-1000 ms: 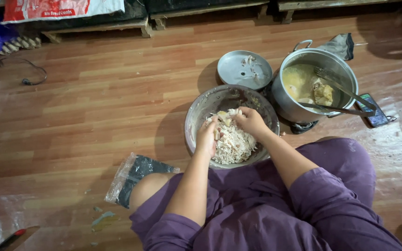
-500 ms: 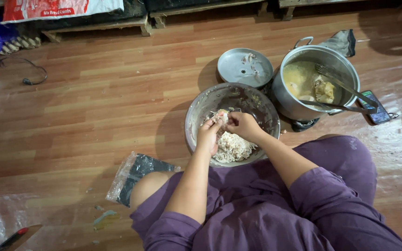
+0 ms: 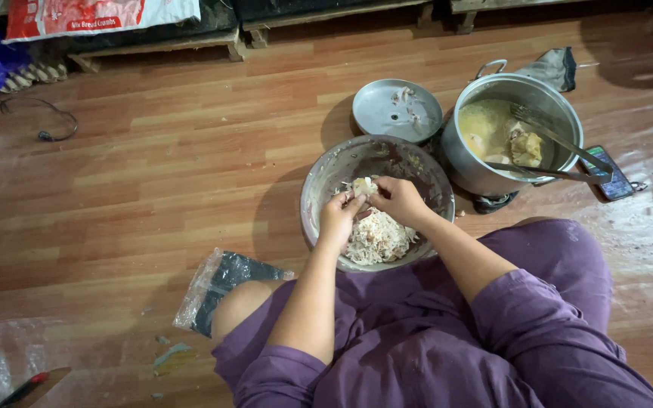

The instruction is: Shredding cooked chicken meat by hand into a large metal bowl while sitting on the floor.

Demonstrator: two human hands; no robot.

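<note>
Shredding step in hand: both hands over metal bowl [image 3: 319, 198] on wooden floor [image 3: 153, 181]. Left hand [image 3: 339, 217] and right hand [image 3: 398, 200] pinch small pale chicken piece [image 3: 363, 185] between fingertips, held just above shredded pile [image 3: 378, 236] in bowl. Pot [image 3: 468, 168] with broth, more pieces and tongs [image 3: 561, 147] just right of bowl; lid [image 3: 387, 117] behind. Next move likely calls for opposing pull to tear fibres, strands dropping onto pile.

Red-handled tool [image 3: 20, 387] cut off at bottom edge.
</note>
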